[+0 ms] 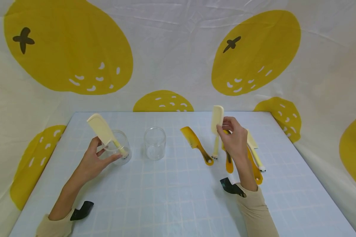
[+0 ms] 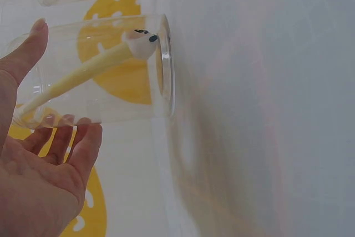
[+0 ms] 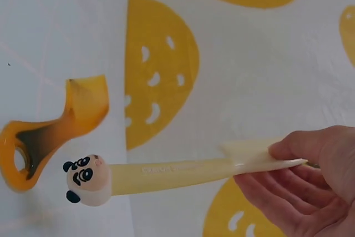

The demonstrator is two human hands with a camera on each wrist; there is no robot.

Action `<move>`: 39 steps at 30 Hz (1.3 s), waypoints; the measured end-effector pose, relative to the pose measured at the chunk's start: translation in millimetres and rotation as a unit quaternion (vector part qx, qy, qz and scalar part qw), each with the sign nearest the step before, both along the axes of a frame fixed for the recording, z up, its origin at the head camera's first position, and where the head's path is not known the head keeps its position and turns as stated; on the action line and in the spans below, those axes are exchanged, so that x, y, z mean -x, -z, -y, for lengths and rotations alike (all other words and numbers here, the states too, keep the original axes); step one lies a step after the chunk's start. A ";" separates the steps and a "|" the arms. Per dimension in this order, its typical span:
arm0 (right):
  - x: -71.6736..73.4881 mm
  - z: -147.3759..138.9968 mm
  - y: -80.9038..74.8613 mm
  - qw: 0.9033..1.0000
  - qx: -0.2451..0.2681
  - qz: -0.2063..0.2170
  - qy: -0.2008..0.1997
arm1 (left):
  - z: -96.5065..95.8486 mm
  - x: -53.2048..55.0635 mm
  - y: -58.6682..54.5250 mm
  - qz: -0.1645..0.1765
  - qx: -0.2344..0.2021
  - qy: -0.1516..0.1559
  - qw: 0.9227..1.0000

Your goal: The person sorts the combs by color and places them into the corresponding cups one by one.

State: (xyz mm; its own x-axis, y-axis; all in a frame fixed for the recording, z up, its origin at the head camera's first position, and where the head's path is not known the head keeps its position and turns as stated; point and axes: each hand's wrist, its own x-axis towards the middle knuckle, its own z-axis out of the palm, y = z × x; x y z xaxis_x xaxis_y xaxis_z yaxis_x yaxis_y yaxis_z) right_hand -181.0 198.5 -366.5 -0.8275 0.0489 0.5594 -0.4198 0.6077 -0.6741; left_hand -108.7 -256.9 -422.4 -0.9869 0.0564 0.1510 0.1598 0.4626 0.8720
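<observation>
My left hand (image 1: 93,161) grips a clear glass cup (image 2: 125,109) at the left of the table, thumb on one side and fingertips on the other. A cream comb (image 1: 101,127) leans inside it, panda-headed handle end (image 2: 143,45) down at the base and toothed part above the rim. My right hand (image 1: 236,140) pinches a second cream comb (image 1: 217,119) by its toothed part, between thumb and fingers. That comb hangs upright, its panda head (image 3: 87,180) pointing down. Near it lies an amber comb (image 1: 192,136), also visible in the right wrist view.
A second glass cup (image 1: 155,144) stands right of the gripped one. Under and beside my right hand lie more amber combs (image 1: 229,166) and another cream comb (image 1: 256,156). A white cloth with yellow fruit shapes (image 1: 163,102) hangs behind the checked blue table (image 1: 154,204).
</observation>
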 end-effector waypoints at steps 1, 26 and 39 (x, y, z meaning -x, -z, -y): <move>-0.6 0.9 -0.5 1.000 0.005 -0.005 -0.001 | 0.4 -0.1 0.1 -0.001 0.000 0.000 1.000; -18.7 48.2 -27.7 0.983 0.136 0.014 -0.124 | 2.4 0.1 4.7 -0.001 -0.003 -0.007 1.000; -25.1 72.9 -35.0 0.973 0.161 0.022 -0.162 | 1.4 0.7 3.6 0.001 -0.014 0.004 1.000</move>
